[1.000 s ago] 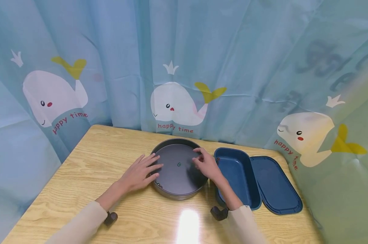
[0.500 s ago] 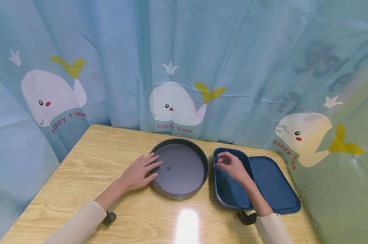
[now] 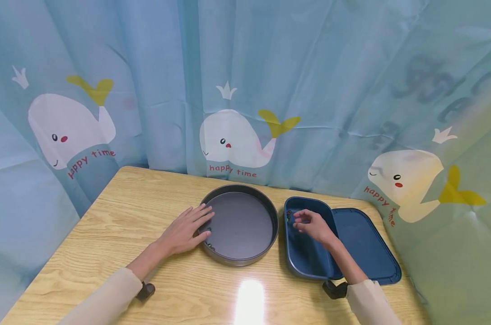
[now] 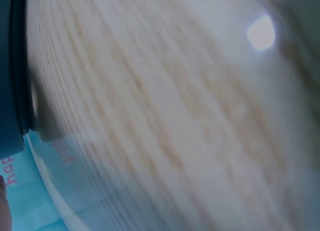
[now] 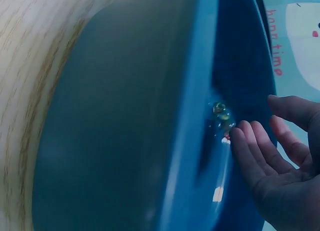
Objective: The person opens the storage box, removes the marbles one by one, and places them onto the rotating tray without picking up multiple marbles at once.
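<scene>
In the head view a round grey pan (image 3: 243, 225) stands on the table. My left hand (image 3: 184, 232) rests at its left rim, fingers spread and straight. A few small glass marbles (image 3: 210, 246) lie along the pan's lower left wall, and another marble (image 3: 209, 229) sits by the left thumb. To the right, my right hand (image 3: 316, 228) is over a deep blue rectangular container (image 3: 287, 255), its fingers loosely bent and apart. Several marbles (image 5: 221, 112) are clustered at the container's inner wall in the right wrist view, close to the fingertips. Nothing shows between those fingers.
A flat blue lid (image 3: 371, 246) lies against the container's right side. The wooden table (image 3: 147, 189) ends at a blue curtain (image 3: 164, 90) printed with whales. The left wrist view shows mainly blurred tabletop (image 4: 150, 116) with a dark curved wall (image 4: 12, 71) at its left edge.
My right hand has moved right from above the pan to the container, and its fingers have spread. The loose marble has rolled left across the pan. The left hand has stayed in place.
</scene>
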Tool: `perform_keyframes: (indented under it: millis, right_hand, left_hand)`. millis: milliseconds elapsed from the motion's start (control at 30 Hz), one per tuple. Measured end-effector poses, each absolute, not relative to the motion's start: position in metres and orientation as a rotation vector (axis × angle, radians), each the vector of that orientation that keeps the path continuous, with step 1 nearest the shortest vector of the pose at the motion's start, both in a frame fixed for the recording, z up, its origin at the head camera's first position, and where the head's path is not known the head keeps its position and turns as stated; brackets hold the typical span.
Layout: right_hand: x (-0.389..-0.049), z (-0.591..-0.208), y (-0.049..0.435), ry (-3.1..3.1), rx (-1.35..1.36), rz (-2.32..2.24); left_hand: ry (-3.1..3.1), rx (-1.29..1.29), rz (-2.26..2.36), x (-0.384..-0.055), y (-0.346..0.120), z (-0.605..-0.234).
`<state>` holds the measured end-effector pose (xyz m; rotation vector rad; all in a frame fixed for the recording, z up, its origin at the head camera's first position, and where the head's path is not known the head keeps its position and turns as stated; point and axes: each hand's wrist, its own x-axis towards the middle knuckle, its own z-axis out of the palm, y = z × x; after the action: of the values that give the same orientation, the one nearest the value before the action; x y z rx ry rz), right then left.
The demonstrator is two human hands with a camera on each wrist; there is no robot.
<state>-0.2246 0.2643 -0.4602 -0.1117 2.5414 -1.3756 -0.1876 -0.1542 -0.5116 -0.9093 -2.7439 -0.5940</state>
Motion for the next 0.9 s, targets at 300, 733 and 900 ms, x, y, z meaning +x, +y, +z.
perform_keyframes:
  millis: [300,733,900]
  right_hand:
    - [-0.234,-0.471,0.269,2.366,-0.128,-1.346]
    - [-0.240,-0.483,0.268,2.347,0.005,-1.388]
    - [-0.238,-0.486,0.265,2.454,-0.001,-1.364]
  left_hand:
    - [-2.741,-0.929,-0.571,-0.186,-0.155,-0.511]
    - [-2.745,-0.925,-0.580,-0.187,-0.155,-0.513]
    - [-2.747,-0.926,-0.584,-0.188,-0.154,-0.514]
